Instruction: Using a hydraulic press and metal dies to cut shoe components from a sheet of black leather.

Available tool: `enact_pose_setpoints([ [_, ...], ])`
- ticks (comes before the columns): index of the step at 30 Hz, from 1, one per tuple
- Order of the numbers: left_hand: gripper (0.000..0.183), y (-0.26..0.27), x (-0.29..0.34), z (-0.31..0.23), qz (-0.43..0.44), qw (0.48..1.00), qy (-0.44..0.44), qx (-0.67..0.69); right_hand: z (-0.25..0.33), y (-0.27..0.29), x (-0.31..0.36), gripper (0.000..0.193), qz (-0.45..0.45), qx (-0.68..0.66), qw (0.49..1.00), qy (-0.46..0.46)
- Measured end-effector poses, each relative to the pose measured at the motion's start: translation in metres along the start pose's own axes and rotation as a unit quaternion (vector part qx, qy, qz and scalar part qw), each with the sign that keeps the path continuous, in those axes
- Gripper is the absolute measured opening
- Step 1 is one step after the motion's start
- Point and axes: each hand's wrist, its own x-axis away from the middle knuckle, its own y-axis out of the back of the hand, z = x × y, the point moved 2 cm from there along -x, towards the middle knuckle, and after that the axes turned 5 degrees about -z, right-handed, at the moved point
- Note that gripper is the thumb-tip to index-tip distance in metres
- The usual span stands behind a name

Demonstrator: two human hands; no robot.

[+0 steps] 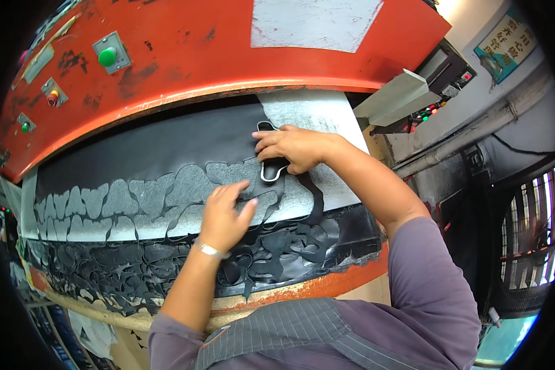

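A cutting die (270,179) with a bright, curved metal rim stands at the right end of a black leather-like sheet (166,142). My right hand (296,148) grips it from above, and its fingers cover the die's middle. Lower and to the left, my left hand (225,216) hovers near the cut edge of the sheet, its fingers apart and holding nothing. Rows of shaped cut-outs run along that near edge, joined by thin strips. Beneath the sheet lies a pale, scratched board (336,132).
An orange press (185,49) with a green push button (107,57) spans the far side, overhanging the board. Tangled black offcuts (277,250) heap along the near ledge. A control box (450,71) stands at the right, with pipes (456,145) along the wall.
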Motion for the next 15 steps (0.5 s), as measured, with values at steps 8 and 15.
enact_pose_setpoints([
  [8, 0.063, -0.054, 0.004, -0.001, -0.005, 0.994, 0.009, -0.106, -0.005, -0.059, 0.066, 0.083, -0.297, -0.171, 0.908, -0.242],
  [15, 0.057, -0.052, 0.006, -0.001, 0.014, 0.997, 0.014, -0.075, 0.005, -0.074, 0.077, 0.079, -0.340, -0.131, 0.890, -0.274],
])
